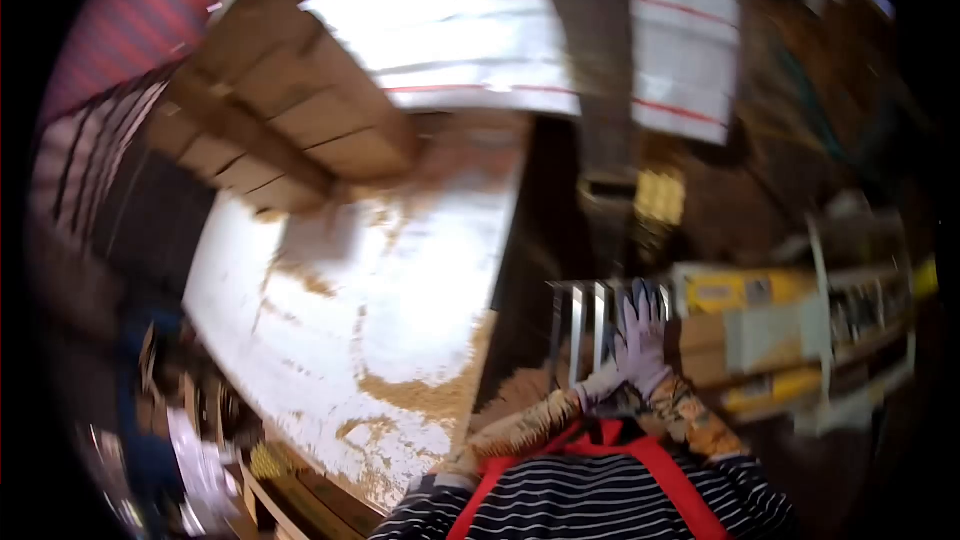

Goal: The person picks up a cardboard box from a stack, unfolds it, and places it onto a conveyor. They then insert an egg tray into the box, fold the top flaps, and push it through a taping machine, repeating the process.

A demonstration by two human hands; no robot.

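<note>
Both hands wear pale purple gloves, close together at the lower right of centre. My right hand (645,342) points away from me, its fingers stretched out and apart, holding nothing visible. My left hand (603,382) lies across beside the wrist of my right hand and seems to touch its glove; its fingers are blurred and partly hidden. Patterned sleeve covers (535,427) reach up both forearms. Just beyond the hands is a metal rack with pale bars (577,330).
A white table (310,330) strewn with sawdust-like crumbs stands left, with stacked brown boxes (300,90) at its far end. White sheets with red lines (470,30) lie beyond. A cart frame (825,310) with yellow and brown boxes stands right.
</note>
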